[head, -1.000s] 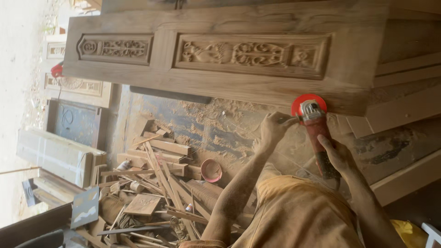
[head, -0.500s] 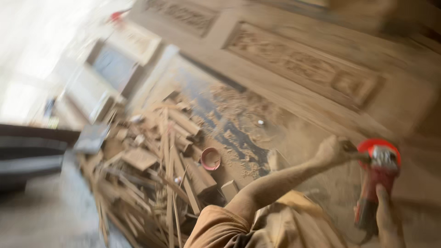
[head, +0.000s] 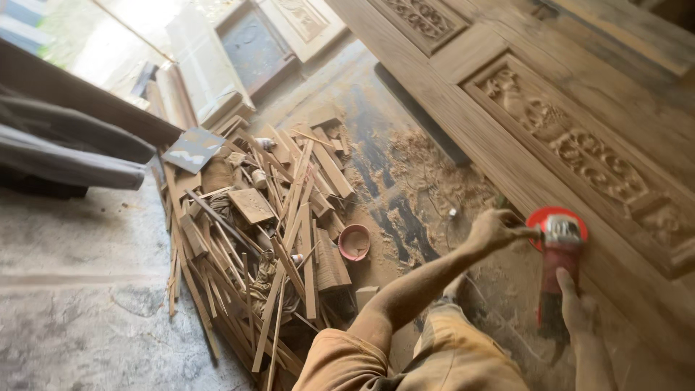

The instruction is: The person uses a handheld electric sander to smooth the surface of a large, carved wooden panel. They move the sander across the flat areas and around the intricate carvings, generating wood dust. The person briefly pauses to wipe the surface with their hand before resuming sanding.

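Bare dusty forearms — yellow-tan shorts (head: 449,355)

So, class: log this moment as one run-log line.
left hand: grips side handle | right hand: holds red angle grinder body | disc at carved wooden door edge

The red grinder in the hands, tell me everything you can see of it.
The angle grinder is a red power tool with a round red disc guard, a grey metal head and a dark rear body. Its disc end meets the edge of the carved wooden door. The left hand holds its side handle; the right hand wraps the body.
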